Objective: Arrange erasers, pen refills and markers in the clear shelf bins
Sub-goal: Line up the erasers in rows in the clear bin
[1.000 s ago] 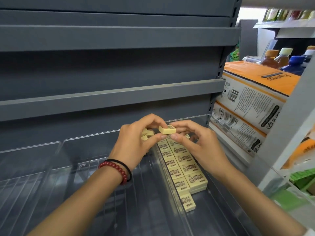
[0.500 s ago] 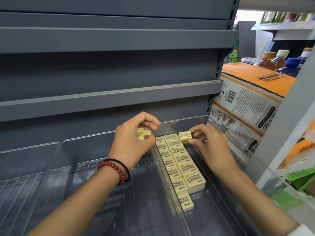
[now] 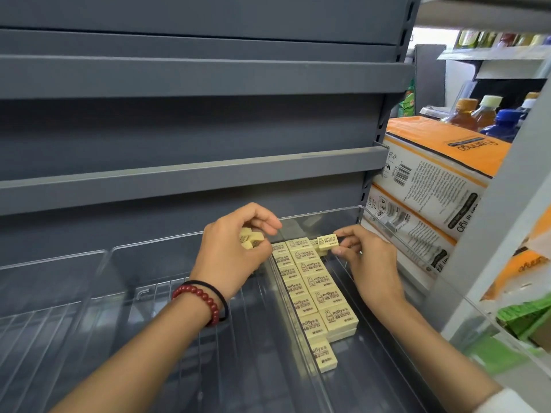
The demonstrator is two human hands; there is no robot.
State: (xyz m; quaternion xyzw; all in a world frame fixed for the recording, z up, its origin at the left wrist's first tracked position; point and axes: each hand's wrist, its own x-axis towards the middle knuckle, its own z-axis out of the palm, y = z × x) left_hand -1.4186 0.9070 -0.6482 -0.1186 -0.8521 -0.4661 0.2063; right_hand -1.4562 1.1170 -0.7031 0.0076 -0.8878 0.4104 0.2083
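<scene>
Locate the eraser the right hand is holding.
Head view, right of centre: the single eraser is pinched by the right hand at the far end of the eraser rows, inside the clear bin.

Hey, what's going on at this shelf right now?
A person is stocking small cream erasers into a clear shelf bin. The right hand pinches one eraser at the far end of the rows already laid in the bin. The left hand holds a few spare erasers just outside the bin's left wall. Two neat rows run along that wall.
</scene>
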